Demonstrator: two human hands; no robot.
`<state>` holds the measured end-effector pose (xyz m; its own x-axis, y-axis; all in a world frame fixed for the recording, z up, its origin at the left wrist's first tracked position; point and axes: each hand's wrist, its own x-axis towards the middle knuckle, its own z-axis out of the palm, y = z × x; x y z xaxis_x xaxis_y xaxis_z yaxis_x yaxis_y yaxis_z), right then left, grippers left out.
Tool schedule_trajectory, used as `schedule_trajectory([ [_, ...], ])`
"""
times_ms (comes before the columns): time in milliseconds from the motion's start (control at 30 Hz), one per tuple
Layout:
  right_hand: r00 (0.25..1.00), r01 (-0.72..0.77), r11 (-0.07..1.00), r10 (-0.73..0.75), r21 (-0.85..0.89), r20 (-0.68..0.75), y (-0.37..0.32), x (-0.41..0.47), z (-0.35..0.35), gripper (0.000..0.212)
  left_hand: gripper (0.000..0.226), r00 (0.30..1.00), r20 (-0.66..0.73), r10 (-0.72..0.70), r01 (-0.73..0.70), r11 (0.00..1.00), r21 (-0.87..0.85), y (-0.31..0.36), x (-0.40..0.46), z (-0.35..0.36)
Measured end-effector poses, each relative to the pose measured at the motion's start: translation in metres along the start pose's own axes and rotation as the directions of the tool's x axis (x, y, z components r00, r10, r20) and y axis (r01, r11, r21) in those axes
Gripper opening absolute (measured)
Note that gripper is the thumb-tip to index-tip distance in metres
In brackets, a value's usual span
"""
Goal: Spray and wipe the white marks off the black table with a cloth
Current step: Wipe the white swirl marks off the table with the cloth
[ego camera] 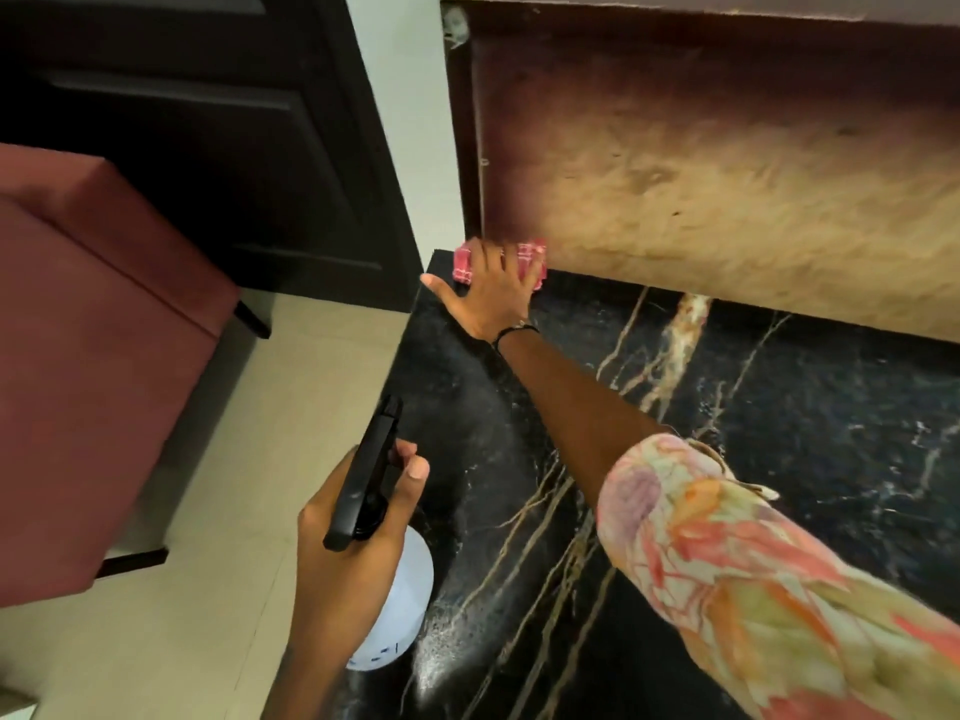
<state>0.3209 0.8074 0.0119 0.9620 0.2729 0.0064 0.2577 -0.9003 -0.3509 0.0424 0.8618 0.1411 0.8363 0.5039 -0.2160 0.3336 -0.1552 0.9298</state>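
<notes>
At the far left corner of the black marble table with pale gold veins (779, 407), my right hand (491, 296) lies flat with fingers spread, pressing the folded pink checked cloth (467, 262) down against the stone, right up by the worn brown panel (727, 163) behind it. I judge this to be the wiping step, working the corner. My left hand (353, 553) is closed round the neck of the white plastic spray bottle with its black trigger head (402, 605), held near the table's left edge, one finger resting by the trigger.

A whitish haze shows on the near left stretch of the top, just right of the bottle, so I think plenty is left. Next, I would draw the cloth back toward me along that left edge with firm, even pressure, spraying there first if the marks are dry. The stone looks glossy and slick.
</notes>
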Motion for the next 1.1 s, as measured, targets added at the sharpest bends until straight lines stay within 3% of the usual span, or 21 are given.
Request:
schedule_trajectory([
  [100,0.996,0.071,0.997,-0.071,0.002,0.055,-0.035,0.016,0.014,0.093,0.021,1.0,-0.004,0.002,-0.002,1.0,0.0,-0.006,-0.001,-0.008],
  [233,0.987,0.159,0.987,-0.158,-0.031,0.031,-0.034,0.016,0.015,0.086,0.022,1.0,0.005,-0.018,0.018,1.0,-0.01,-0.009,-0.003,-0.005],
  [400,0.998,0.064,0.998,-0.063,-0.028,0.026,0.015,0.01,-0.009,0.081,0.017,0.999,0.038,-0.022,0.022,1.0,-0.009,0.002,-0.014,0.012],
  [600,0.967,0.005,0.997,-0.026,-0.083,-0.254,0.151,-0.049,-0.042,0.072,0.017,0.996,0.08,-0.024,0.024,1.0,0.002,0.02,-0.035,0.061],
  [733,0.977,-0.086,0.991,0.064,-0.102,-0.205,0.245,-0.095,-0.079,0.08,0.02,0.994,0.107,-0.012,0.011,1.0,0.011,0.034,-0.052,0.105],
  [1100,0.91,-0.386,0.912,0.35,-0.142,-0.223,0.519,-0.211,-0.194,0.09,0.016,0.961,0.27,0.065,-0.082,0.995,0.051,0.073,-0.141,0.288],
])
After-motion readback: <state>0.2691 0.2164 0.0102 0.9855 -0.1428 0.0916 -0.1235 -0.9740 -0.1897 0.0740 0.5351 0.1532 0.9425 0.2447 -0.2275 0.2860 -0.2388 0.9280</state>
